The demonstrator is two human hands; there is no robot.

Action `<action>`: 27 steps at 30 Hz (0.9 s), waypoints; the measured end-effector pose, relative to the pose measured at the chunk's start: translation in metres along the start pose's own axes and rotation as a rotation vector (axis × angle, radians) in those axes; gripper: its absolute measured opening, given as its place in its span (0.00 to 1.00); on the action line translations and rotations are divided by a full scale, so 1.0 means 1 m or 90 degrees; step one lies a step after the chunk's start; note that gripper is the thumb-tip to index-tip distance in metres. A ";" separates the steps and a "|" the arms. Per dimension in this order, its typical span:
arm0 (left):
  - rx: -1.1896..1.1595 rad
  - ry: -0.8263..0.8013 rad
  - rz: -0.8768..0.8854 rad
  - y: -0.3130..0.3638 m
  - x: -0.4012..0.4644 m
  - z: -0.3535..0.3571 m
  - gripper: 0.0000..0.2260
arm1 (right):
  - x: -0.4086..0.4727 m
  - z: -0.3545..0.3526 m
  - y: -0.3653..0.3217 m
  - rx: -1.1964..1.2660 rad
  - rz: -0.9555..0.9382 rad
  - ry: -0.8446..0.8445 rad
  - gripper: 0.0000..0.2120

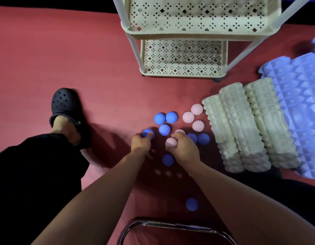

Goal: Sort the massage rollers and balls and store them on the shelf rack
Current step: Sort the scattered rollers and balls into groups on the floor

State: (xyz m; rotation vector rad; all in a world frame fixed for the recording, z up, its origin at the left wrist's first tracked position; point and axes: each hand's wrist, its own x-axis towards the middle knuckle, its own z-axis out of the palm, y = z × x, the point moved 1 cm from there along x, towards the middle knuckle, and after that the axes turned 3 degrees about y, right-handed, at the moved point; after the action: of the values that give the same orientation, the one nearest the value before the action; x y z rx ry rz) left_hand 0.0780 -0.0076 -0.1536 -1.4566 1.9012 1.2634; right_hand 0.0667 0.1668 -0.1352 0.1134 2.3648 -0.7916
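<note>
**matfan:** Red floor mat (56, 55) everywhere, and we're crouched over it with the cream shelf rack (197, 30) standing just ahead, both visible tiers bare as far as we can see. Looks like we're at the grabbing-balls stage.

**rollerguy:** Yep. Our left hand (140, 141) has its fingers curled round a blue spiky ball (147, 133) down on the mat. Our right hand (182, 145) is wrapped over a pink spiky ball (170, 142), with maybe a second pink one tucked behind the knuckles, hard to tell.

**matfan:** What's left on the floor?

**rollerguy:** Three blue spiky balls (165, 122) in a bunch just past our hands, three pink spiky balls (193, 116) beside them, some smooth blue balls (203, 138) scattered near and under our arms. Cream rollers (241, 124) lie side by side on the right, touching the purple rollers (298, 106).

**matfan:** So next?

**rollerguy:** We reckon we lift both balls and carry them to a tier, keeping blue and pink apart. Spiky ones should grip fine, but they'll roll in the tray, so we set them down gently.
</note>
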 end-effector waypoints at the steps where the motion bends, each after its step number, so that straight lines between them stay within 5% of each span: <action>1: 0.007 -0.011 0.017 0.002 0.003 0.003 0.16 | 0.002 0.001 0.001 -0.002 -0.013 0.002 0.15; 6: 0.024 -0.063 0.093 0.003 0.008 0.013 0.20 | 0.009 0.003 0.007 0.052 -0.125 0.050 0.11; 12: 0.006 -0.048 0.106 -0.013 0.001 0.007 0.24 | -0.014 -0.005 0.039 0.074 -0.076 0.129 0.14; 19: -0.003 -0.008 0.014 -0.046 -0.030 0.003 0.22 | -0.097 0.007 0.104 0.025 0.101 0.037 0.14; 27: -0.031 -0.089 -0.057 -0.077 -0.060 0.006 0.22 | -0.144 0.053 0.146 0.086 0.350 -0.078 0.26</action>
State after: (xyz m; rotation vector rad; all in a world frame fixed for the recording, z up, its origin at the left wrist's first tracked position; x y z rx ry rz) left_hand 0.1687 0.0266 -0.1411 -1.4208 1.7073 1.3408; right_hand 0.2495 0.2718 -0.1572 0.7155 2.0155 -0.6582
